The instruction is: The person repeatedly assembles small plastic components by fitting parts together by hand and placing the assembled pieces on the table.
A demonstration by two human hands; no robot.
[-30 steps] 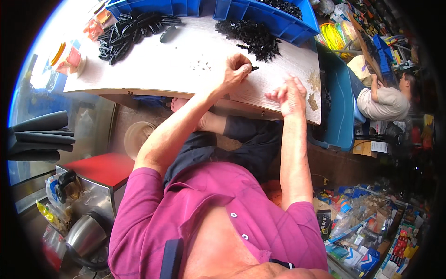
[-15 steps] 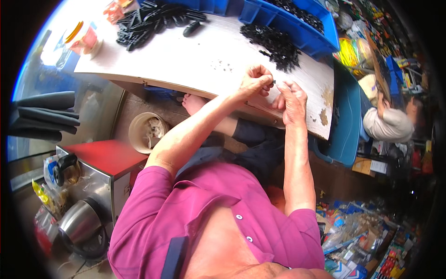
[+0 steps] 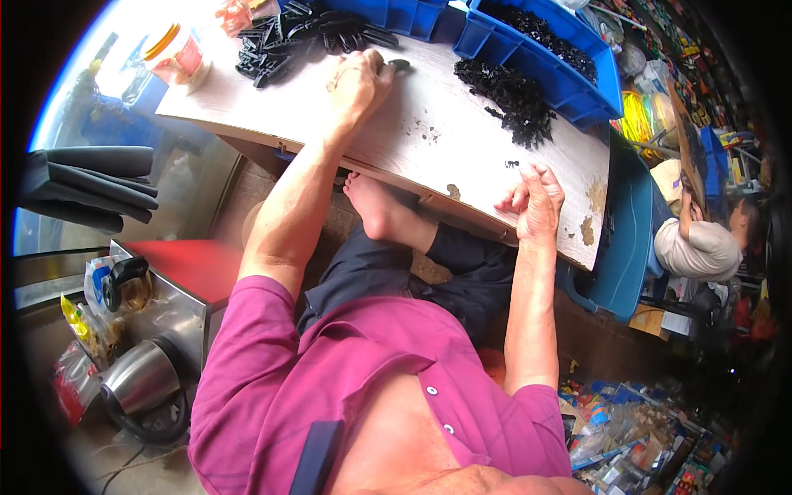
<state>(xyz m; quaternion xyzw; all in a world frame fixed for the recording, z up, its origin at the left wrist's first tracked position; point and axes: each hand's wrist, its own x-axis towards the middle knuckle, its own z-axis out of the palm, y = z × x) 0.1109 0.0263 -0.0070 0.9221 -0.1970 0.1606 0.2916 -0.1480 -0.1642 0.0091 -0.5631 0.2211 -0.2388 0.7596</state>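
Black, slender and softly glossy, long pieces (image 3: 276,49) lie in a loose, crisscrossed heap toward the far side of the pale tabletop (image 3: 466,161), and through my feed I see the person's left hand (image 3: 360,82) near them, back uppermost. Its fingers are curled, and a dark, smooth oval piece (image 3: 400,64) shows just beside them; from where I sit I cannot tell whether they grip it or only lie next to it. The right hand (image 3: 540,202) is by the front edge, fingers bent loosely inward; whether they pinch anything I cannot tell. Just beyond its fingertips I find a small black toothed part (image 3: 511,164), shaped like a scrap of comb. Farther off, jagged black parts (image 3: 516,103) form a rough, spiky mound in front of a blue bin (image 3: 569,95) that holds more dark bits. Streaky grain runs across the tabletop, broken by brown, flaked patches (image 3: 586,231). At the far left I have a rounded translucent tub (image 3: 177,62) with an orange top, and past the right end a deep, smooth-walled teal bin (image 3: 619,264).
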